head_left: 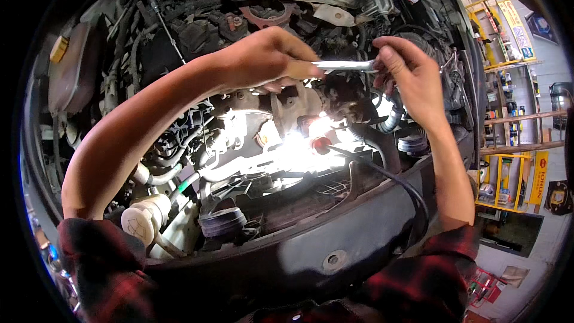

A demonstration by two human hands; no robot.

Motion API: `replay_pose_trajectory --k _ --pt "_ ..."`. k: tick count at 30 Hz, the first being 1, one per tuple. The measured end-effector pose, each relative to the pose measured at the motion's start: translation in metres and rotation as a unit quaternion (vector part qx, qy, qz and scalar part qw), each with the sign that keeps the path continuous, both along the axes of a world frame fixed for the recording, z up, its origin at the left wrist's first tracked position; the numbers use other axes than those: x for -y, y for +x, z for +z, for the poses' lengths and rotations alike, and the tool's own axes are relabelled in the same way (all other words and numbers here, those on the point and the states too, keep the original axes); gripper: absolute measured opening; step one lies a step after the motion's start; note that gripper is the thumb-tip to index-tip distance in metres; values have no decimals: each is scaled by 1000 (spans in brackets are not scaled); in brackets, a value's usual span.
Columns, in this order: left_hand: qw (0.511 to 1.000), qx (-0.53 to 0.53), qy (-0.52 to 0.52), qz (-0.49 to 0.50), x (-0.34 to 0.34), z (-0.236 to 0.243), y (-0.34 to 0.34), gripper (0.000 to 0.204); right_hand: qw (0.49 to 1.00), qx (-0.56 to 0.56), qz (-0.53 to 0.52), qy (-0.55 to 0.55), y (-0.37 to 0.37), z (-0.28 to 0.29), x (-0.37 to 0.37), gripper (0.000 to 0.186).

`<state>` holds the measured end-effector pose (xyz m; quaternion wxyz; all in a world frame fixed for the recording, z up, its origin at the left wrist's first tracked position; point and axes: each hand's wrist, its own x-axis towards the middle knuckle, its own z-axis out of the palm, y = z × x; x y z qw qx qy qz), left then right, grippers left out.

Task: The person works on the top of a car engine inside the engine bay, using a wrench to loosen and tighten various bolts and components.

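Observation:
A silver bar-like tool (344,65), apparently a wrench, lies horizontally between my hands above an open engine bay. My left hand (278,57) is closed on its left end, reaching across from the lower left. The fingers of my right hand (403,69) pinch the tool's right end. Under them are brown-grey metal engine parts (292,101). A very bright work light (308,146) with a black cable (394,182) shines among the parts and washes out what is around it.
A translucent tank with a yellow cap (78,60) is at the left, a white reservoir (143,221) lower left. A long extension tool (171,33) stands at the upper left. The dark front panel (311,245) runs along the near side. Yellow shelving (502,182) stands at the right.

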<state>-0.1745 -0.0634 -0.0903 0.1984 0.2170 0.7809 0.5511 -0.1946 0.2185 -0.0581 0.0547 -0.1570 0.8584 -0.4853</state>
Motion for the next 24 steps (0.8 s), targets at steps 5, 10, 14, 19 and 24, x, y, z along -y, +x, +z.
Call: replay_pose_trajectory --k 5,10,14,19,24 --pt "951 -31 -301 68 1 -41 -4 27 995 0 -86 48 -22 -37 -35 21" --pt "867 -364 -320 116 -22 -101 -12 13 989 14 -90 118 -32 -41 -47 18" --pt "795 -475 -363 106 -34 -126 -22 7 988 11 -61 138 -31 -39 -38 15" --pt "834 -403 -377 20 -48 -130 -29 6 985 6 -48 166 -31 -36 -35 15" --pt "875 -340 -342 39 -55 -132 -45 4 982 0 -36 186 -31 -37 -38 15"
